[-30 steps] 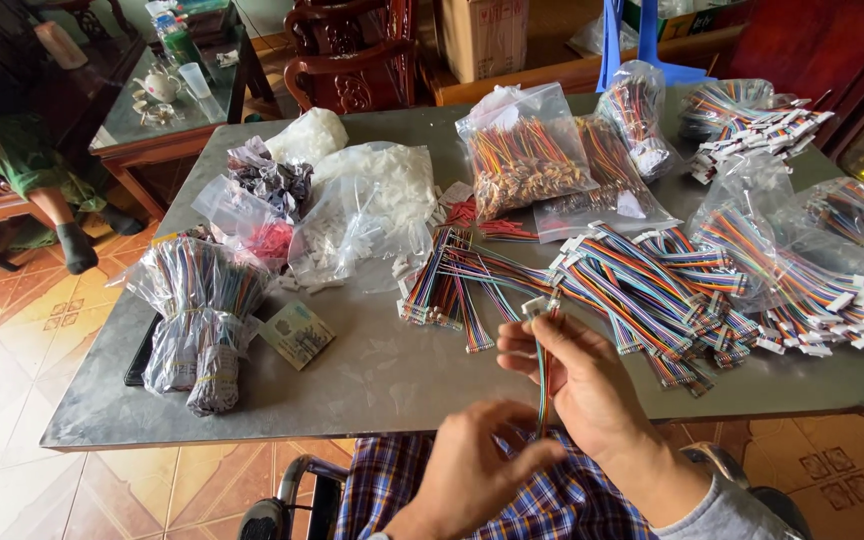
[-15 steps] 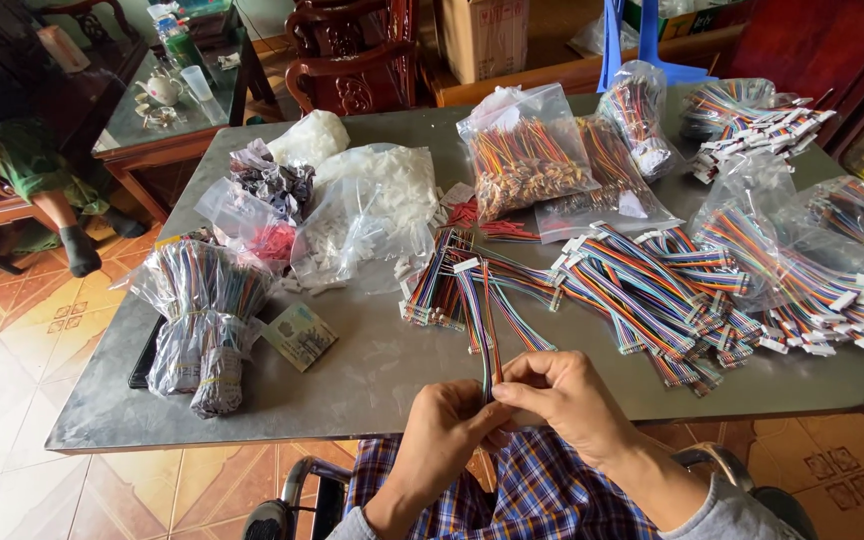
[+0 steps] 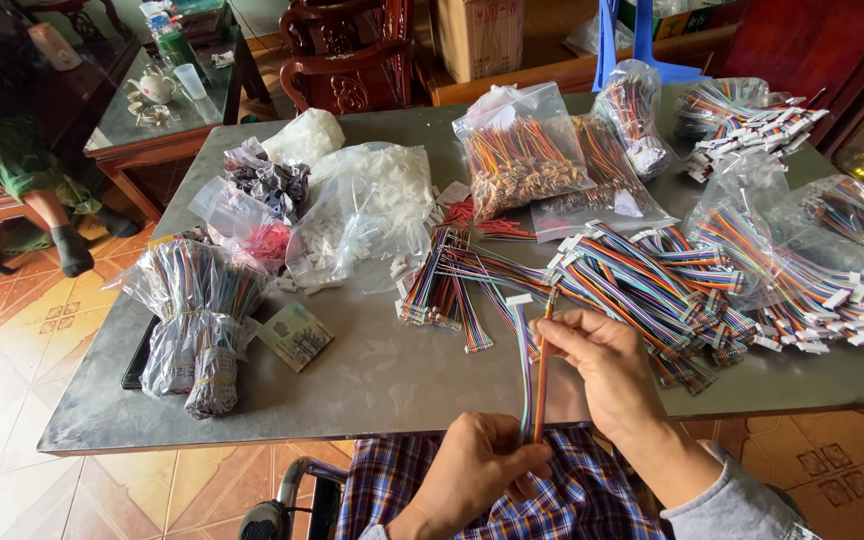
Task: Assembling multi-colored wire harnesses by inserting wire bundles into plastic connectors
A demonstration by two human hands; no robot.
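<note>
Lower centre of the frame: left hand (image 3: pixel 477 470) with its fingers clamped on the bottom end of a flat multicoloured ribbon cable with a white plug (image 3: pixel 526 365), held upright over the near edge of the grey table (image 3: pixel 372 370).
Right hand (image 3: pixel 602 365): just right of the cable, fingers pinched together on an orange strand near its top.
Centre, loose on the table: a fan of the same ribbon cables (image 3: pixel 452 285), and right of it a big heap of them with white plugs (image 3: pixel 652 285).
Upper centre bags: clear plastic bag of short coloured wires with metal ends (image 3: pixel 522 150); beside it a second clear bag of striped wires (image 3: pixel 607 165).
Upper left bags: clear bags of small white plastic connector shells (image 3: pixel 372 205); a small bag of red pieces (image 3: pixel 262 240).
Left edge: clear bags of bundled thin wires (image 3: pixel 192 320), lying on the table.
Right edge: clear bag of ribbon cables (image 3: pixel 752 215), partly open.
</note>
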